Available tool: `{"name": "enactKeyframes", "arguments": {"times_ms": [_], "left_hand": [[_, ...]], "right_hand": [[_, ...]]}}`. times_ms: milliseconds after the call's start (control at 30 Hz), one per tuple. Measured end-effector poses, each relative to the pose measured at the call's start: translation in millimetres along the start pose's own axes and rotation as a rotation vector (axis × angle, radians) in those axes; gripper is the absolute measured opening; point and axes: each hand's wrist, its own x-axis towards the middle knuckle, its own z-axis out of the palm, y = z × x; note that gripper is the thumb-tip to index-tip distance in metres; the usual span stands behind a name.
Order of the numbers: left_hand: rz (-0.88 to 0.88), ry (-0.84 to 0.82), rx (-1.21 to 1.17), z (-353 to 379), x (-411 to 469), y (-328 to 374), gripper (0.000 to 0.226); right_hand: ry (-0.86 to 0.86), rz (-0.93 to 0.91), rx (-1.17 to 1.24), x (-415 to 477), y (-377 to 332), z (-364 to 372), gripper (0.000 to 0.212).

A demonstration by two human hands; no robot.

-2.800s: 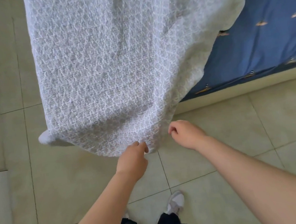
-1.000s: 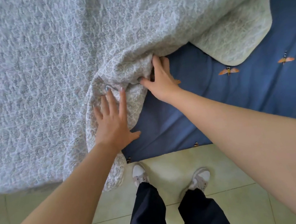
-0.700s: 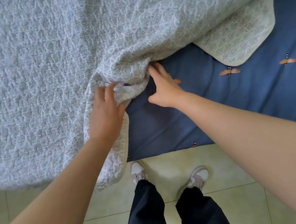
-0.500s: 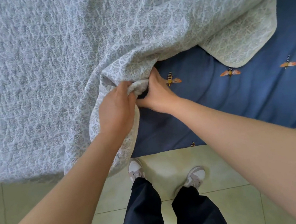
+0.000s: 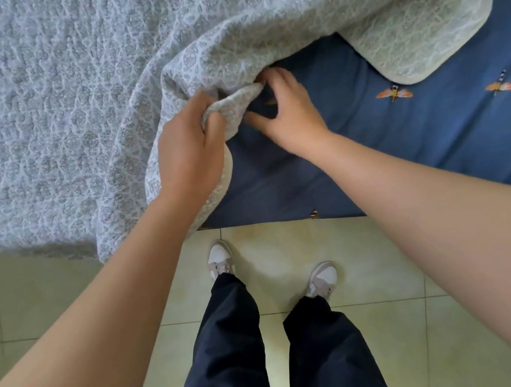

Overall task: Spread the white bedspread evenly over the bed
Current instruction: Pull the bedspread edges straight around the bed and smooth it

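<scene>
— Where is the bedspread (image 5: 50, 100) seen?
— Bunched over the bed's (image 5: 420, 145) left part; blue sheet is left bare at right.
— And the hands?
— A fold is gripped by the left hand (image 5: 188, 151). The right hand (image 5: 289, 114) is half curled at that fold; a grip cannot be told.

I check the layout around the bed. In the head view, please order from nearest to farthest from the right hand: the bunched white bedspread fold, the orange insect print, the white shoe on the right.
1. Bunched white bedspread fold: touching the right hand, on its left.
2. Orange insect print: to its right, on the blue sheet.
3. White shoe on the right: below, on the floor.
</scene>
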Motion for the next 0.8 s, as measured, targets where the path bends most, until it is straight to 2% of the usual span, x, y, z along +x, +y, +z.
{"name": "enactKeyframes", "arguments": {"times_ms": [67, 133, 200, 267, 333, 533, 567, 633, 700, 800], "left_hand": [[-0.017, -0.055, -0.017, 6, -12, 4, 0.021], [-0.045, -0.083, -0.053, 9, -22, 5, 0.027], [-0.072, -0.101, -0.066, 8, -26, 3, 0.017], [-0.078, -0.131, -0.054, 8, -29, 5, 0.011], [-0.086, -0.17, -0.032, 14, -33, 9, 0.014], [-0.146, -0.364, -0.048, 57, -59, 29, 0.015], [-0.164, -0.427, -0.073, 64, -67, 30, 0.018], [-0.183, -0.555, -0.074, 81, -87, 27, 0.039], [-0.172, -0.66, 0.032, 100, -112, 24, 0.063], [-0.102, -0.768, 0.228, 130, -144, 25, 0.073]], "right_hand": [[-0.177, 0.009, -0.129, -6, -1, 3, 0.094], [-0.177, 0.008, -0.087, -15, -4, 6, 0.098], [-0.065, -0.026, -0.06, -25, -2, 6, 0.085], [0.032, -0.093, -0.143, -33, 5, 0, 0.064], [0.042, -0.178, -0.263, -39, 16, -10, 0.045], [0.049, -0.312, -0.577, -74, 63, -50, 0.025], [0.005, -0.31, -0.632, -81, 71, -56, 0.023], [-0.123, -0.31, -0.812, -97, 85, -67, 0.018], [-0.279, -0.275, -0.93, -112, 95, -80, 0.013], [-0.523, -0.196, -1.006, -132, 105, -92, 0.007]]}}
